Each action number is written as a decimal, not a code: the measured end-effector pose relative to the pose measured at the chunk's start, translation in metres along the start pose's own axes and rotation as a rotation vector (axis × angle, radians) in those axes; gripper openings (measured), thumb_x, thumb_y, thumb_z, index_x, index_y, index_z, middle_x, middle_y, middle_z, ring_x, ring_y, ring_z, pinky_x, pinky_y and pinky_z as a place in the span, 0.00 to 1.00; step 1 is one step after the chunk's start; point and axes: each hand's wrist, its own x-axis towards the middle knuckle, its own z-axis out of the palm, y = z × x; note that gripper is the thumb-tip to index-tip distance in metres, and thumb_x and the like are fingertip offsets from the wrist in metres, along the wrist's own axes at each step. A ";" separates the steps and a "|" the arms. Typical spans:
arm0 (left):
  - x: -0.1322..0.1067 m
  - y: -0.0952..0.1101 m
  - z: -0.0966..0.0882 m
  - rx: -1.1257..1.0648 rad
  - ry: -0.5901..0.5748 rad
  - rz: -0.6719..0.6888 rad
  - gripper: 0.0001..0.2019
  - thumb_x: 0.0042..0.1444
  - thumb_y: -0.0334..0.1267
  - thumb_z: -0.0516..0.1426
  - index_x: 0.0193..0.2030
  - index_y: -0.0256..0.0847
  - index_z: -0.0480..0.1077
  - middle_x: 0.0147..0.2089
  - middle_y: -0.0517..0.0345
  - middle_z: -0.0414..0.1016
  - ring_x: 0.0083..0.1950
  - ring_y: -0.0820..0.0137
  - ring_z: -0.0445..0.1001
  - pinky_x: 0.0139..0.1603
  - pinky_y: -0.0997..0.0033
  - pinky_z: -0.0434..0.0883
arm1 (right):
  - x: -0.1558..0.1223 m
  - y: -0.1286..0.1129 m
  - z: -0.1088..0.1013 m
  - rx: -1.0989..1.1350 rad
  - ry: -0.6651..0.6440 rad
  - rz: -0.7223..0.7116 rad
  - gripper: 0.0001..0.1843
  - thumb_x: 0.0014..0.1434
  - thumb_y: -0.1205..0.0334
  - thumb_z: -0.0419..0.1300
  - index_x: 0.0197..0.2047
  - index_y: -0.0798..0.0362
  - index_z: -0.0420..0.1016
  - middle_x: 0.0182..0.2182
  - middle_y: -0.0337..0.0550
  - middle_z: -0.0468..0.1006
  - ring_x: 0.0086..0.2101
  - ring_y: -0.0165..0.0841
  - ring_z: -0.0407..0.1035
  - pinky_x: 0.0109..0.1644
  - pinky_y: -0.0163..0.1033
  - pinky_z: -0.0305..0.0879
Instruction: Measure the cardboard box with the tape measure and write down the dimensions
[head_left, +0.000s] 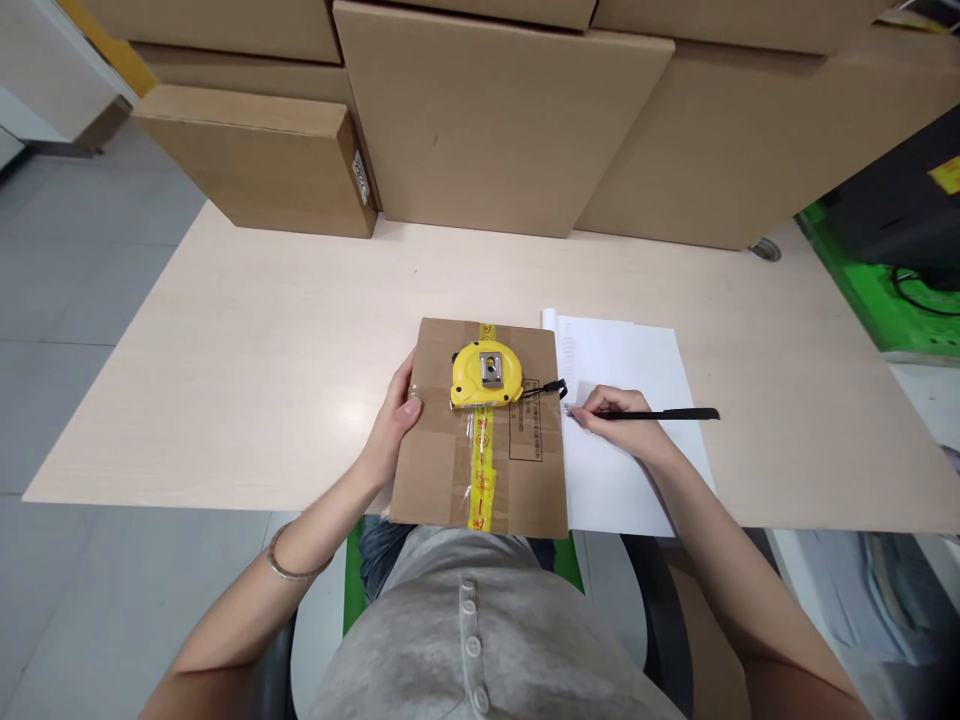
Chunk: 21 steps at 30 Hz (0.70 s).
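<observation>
**Left hand steadies the box, right hand writes beside it**

In the head view, the box lies flat at the near side of the counter, straight in front of the person. The left hand's grip is closed on its left edge, thumb over the top face and fingers along the side, probably to keep the box from sliding. Whether the fingertips reach underneath is hidden.

On top of the box, near the middle, rests a yellow tape measure, touched by neither hand. It lies across the yellow tape, clip side up, with its black strap trailing to the right edge. Parked there, it seems meant to be within reach while both hands are busy.

Just right of the box lies white paper; I cannot tell whether its left margin runs under the box. The right hand's grip is pinched around a black pen, tip pointing left at faint marks on that margin. The forearm crosses the sheet, which likely helps hold it down. Setting paper and box side by side presumably lets the person look from one to the other easily.
</observation>
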 end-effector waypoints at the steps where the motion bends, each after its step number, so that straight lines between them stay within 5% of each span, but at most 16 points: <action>1: 0.000 0.000 0.000 -0.003 0.001 -0.003 0.33 0.66 0.58 0.60 0.74 0.53 0.65 0.79 0.56 0.65 0.85 0.48 0.51 0.85 0.43 0.51 | 0.000 0.000 0.000 -0.005 0.001 -0.001 0.28 0.49 0.39 0.75 0.20 0.50 0.68 0.16 0.35 0.67 0.20 0.27 0.57 0.25 0.37 0.51; 21: 0.000 0.004 0.003 -0.040 -0.014 -0.007 0.33 0.65 0.57 0.61 0.75 0.54 0.64 0.82 0.59 0.60 0.84 0.47 0.51 0.85 0.44 0.51 | -0.001 0.003 -0.002 -0.053 0.010 -0.038 0.27 0.52 0.45 0.73 0.19 0.49 0.64 0.16 0.34 0.63 0.21 0.27 0.53 0.26 0.36 0.49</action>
